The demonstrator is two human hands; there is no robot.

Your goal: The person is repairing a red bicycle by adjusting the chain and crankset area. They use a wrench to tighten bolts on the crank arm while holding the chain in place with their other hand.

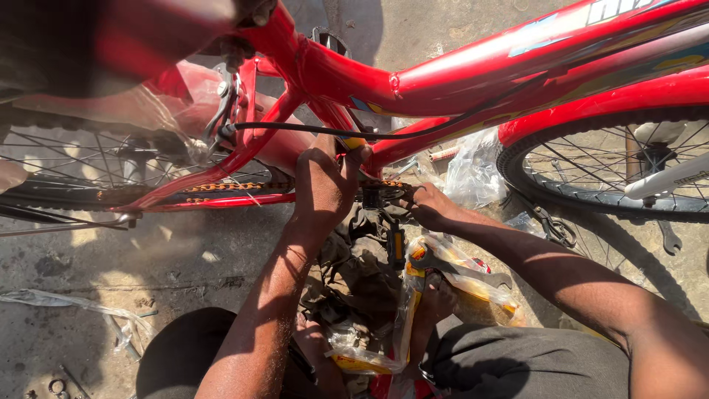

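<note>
2 bare hands at the middle of a red bicycle frame [443,74], seen from above. Left hand [321,185] raised against the frame where the tubes meet low down, fingers curled around something small with a yellow-orange tip [353,142] — gripped tight, though what exactly cannot be told. Right hand [428,207] reaching in from the right, fingertips at the dark crank and chainring [380,193]; whether closed on a part or only touching cannot be told, since the fingers are hidden in shadow.

Just below the hands: a black pedal [396,244] hanging from its crank arm, and a rust-orange chain [221,188] running left along the red chainstay. A thin black cable [310,130] stretching from a brake on the left across to the frame.

Beneath the pedal, on the lap and ground — a grey open-ended spanner [461,267] lying on a clear plastic bag [450,284] with yellow and red print, beside a crumpled dark rag [354,273].

Farther out: a spoked rear wheel [81,159] at left, partly wrapped in clear plastic, and a second spoked wheel [613,166] at right. Another spanner [668,238] lying on the concrete ground [148,258] near the right wheel. Dark trousers [517,362] at the bottom edge.
</note>
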